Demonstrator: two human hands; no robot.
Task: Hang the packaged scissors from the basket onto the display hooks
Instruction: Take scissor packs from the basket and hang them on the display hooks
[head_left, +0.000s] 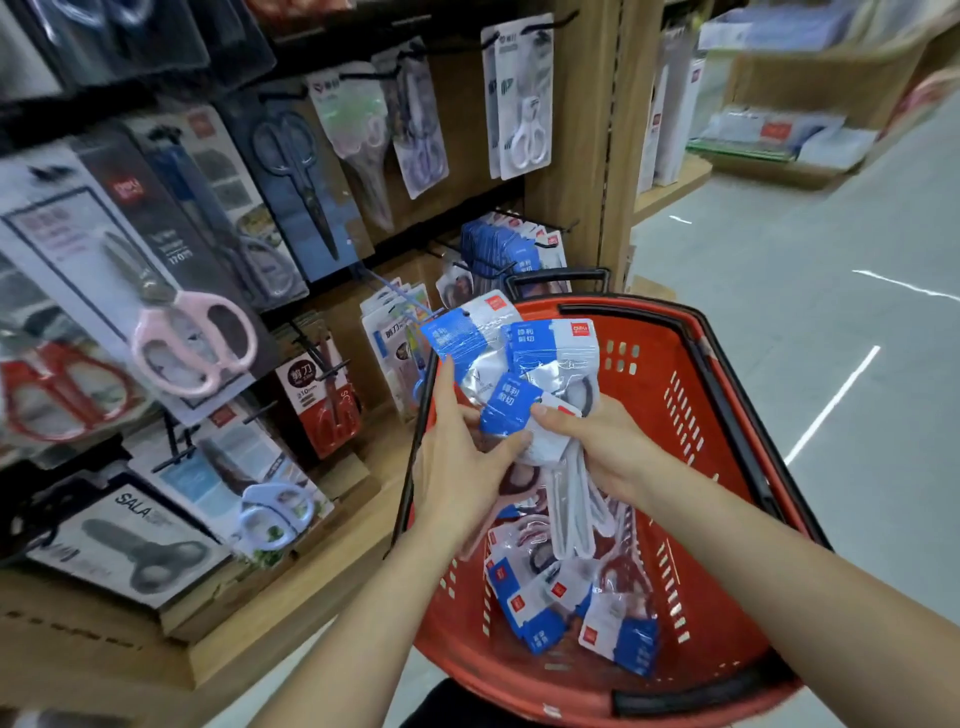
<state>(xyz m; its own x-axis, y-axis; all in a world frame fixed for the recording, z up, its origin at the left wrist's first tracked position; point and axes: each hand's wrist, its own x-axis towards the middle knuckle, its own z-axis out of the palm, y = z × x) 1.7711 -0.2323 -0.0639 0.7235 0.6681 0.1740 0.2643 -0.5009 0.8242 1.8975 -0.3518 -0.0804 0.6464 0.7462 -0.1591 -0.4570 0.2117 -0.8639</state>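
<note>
On the wooden display wall at the left, carded scissors hang from black wire hooks. One pink-handled pair is nearest, and a stack of hung blue-and-white packets sits further right. The left hand pinches a fan of three blue-and-white packaged scissors between thumb and fingers, its index finger straight up along them. The right hand clamps the same bunch, thumb on top and fingers curled beneath. The bunch is held above the red plastic basket with two black handles. At least four more loose packets lie inside; blur prevents an exact count.
</note>
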